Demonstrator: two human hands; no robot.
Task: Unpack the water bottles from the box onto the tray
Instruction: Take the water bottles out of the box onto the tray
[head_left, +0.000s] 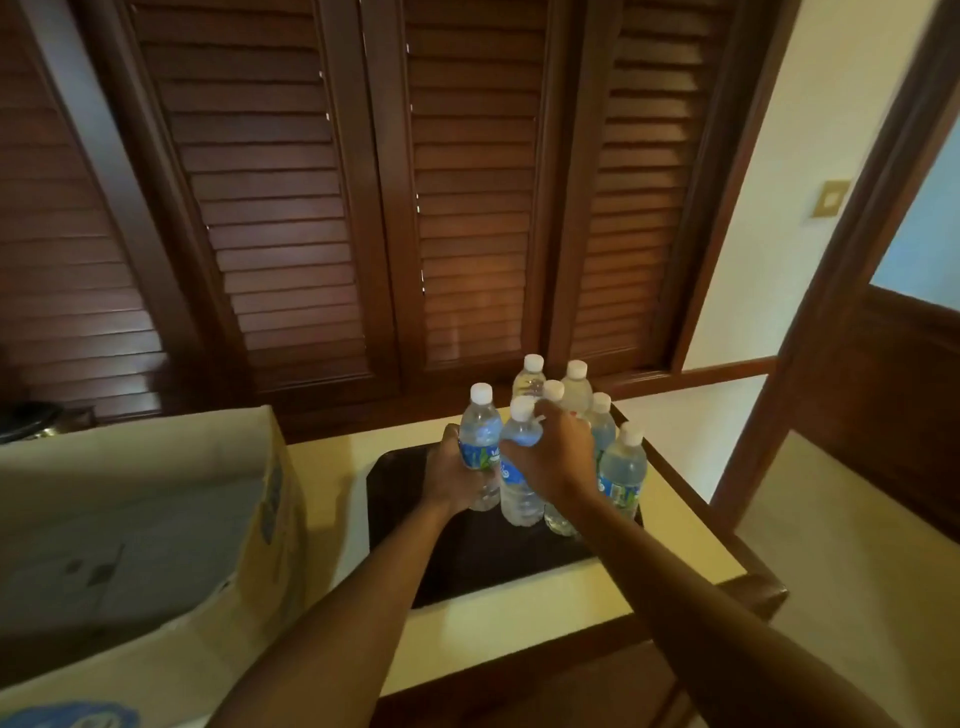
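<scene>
A dark tray (483, 556) lies on a pale table, with several clear water bottles with white caps standing at its far right end. My left hand (453, 475) grips one bottle (480, 431) around its blue label, upright over the tray. My right hand (553, 454) is wrapped round the upper part of another bottle (518, 493), whose base is at the tray surface. A further bottle (622, 470) stands free at the tray's right edge. The cardboard box (156, 519) stands open to the left, its inside dim.
Brown louvred shutters (332, 208) rise right behind the table. The table's wooden edge (753, 592) runs on the right, with a white wall and a door frame (857, 312) beyond. The near half of the tray carries no bottles.
</scene>
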